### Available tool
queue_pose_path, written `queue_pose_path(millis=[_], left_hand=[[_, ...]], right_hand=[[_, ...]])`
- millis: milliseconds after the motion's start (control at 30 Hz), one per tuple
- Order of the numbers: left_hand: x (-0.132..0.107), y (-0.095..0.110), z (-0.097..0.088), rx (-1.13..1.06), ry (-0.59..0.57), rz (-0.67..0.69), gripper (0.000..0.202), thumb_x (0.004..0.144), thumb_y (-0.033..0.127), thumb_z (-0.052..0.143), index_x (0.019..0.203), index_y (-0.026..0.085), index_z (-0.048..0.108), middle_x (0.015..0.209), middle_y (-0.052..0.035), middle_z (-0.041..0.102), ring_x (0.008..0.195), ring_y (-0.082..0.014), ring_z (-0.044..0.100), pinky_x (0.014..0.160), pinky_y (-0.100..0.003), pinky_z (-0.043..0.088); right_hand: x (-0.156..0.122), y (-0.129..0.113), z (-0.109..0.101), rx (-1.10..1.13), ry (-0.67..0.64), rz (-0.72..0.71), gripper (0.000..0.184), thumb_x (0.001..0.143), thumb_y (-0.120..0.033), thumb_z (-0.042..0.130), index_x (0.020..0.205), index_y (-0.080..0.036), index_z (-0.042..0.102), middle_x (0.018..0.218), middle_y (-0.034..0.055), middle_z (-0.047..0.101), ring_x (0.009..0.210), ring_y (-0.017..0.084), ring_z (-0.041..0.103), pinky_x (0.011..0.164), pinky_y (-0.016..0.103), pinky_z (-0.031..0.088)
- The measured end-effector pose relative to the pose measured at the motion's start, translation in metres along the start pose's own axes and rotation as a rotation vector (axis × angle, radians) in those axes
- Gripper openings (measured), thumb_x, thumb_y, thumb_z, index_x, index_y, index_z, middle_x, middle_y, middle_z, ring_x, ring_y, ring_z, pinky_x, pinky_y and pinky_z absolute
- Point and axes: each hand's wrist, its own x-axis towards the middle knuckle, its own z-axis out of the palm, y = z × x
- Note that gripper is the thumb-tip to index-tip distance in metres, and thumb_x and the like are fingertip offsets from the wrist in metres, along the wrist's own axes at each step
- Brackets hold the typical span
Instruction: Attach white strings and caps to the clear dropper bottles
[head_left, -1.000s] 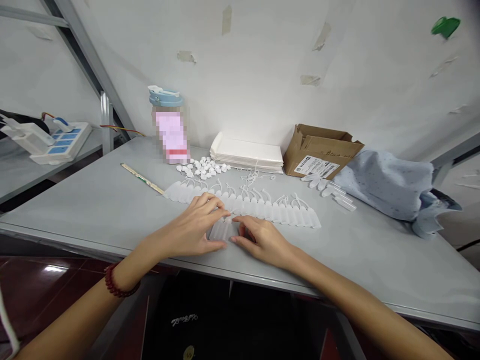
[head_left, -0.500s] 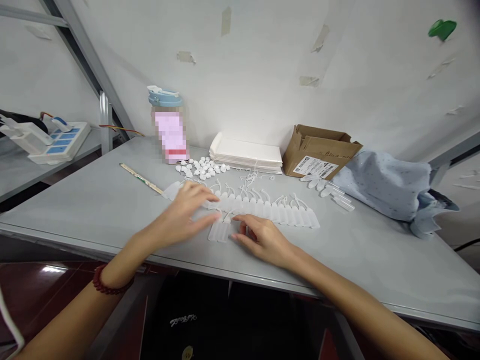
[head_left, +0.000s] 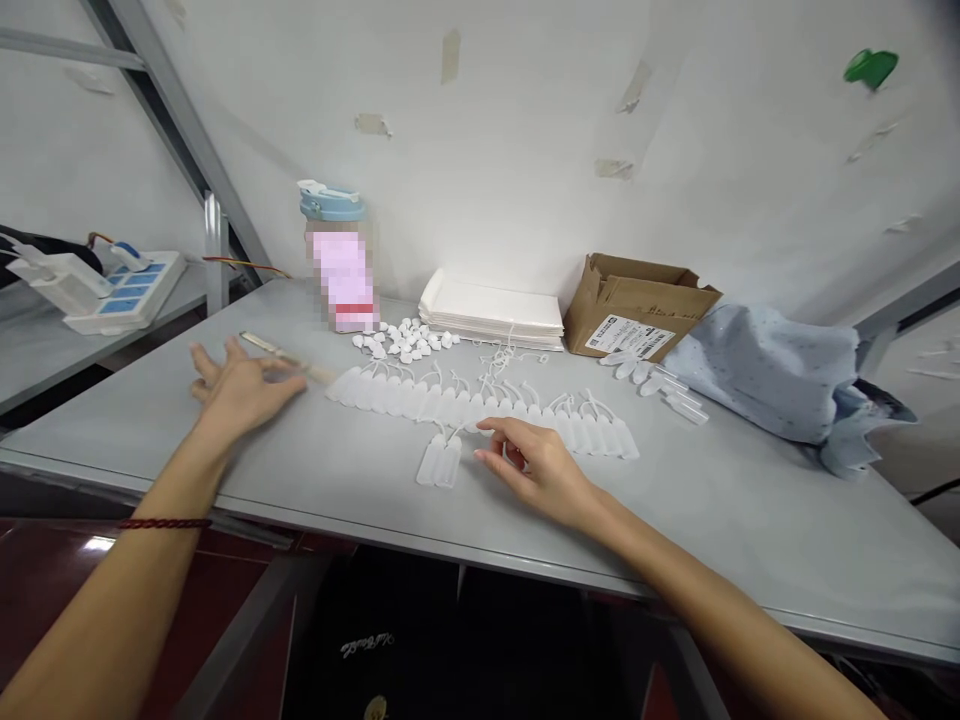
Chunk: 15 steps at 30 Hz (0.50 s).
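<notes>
Spanning the view, a flat grey table [head_left: 750,525] bears the work. At right lies a crumpled pale-blue cloth [head_left: 765,370], beside an open brown cardboard box [head_left: 637,305], probably set back to leave arm room. A long row of translucent white plastic tags [head_left: 405,400] overlaps side by side, cords pointing away, perhaps so they stay untangled. Behind it sits a stack of flat white packets [head_left: 491,308]. The left hand [head_left: 244,390] is spread open by a thin pale strip [head_left: 262,344]; blur hides whether they touch. The right hand [head_left: 536,465], half-curled, thumb and forefinger parted, grips nothing visible beside two translucent tags [head_left: 439,462], seemingly kept apart from the row. Small white pieces [head_left: 409,340] lie heaped behind.
</notes>
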Motion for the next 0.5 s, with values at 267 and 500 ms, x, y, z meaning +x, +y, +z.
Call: queue_pose_path(millis=[267,500], left_hand=[[-0.004,0.011,-0.006,-0.060,0.038,-0.200,0.076,0.078,0.047,0.050,0.141,0.013,0.027,0.151,-0.0279,0.008,0.135,-0.0546,-0.004,0.094,-0.075,0.020],[-0.002,0.036,-0.018,-0.128,0.190,-0.153,0.063,0.080,0.047,0.046,0.134,0.016,0.040,0.149,-0.0191,0.021,0.137,-0.0475,0.006,0.099,-0.068,0.023]], right_hand=[[0.000,0.000,-0.003,-0.018,0.035,-0.017,0.023,0.091,-0.029,0.050,0.109,-0.016,0.057,0.077,0.0029,0.064,0.054,0.009,0.051,0.052,0.022,0.041],[0.004,0.004,-0.009,-0.056,0.093,-0.011,0.023,0.091,-0.030,0.051,0.107,-0.015,0.059,0.073,0.0018,0.064,0.052,0.009,0.050,0.053,0.023,0.042]])
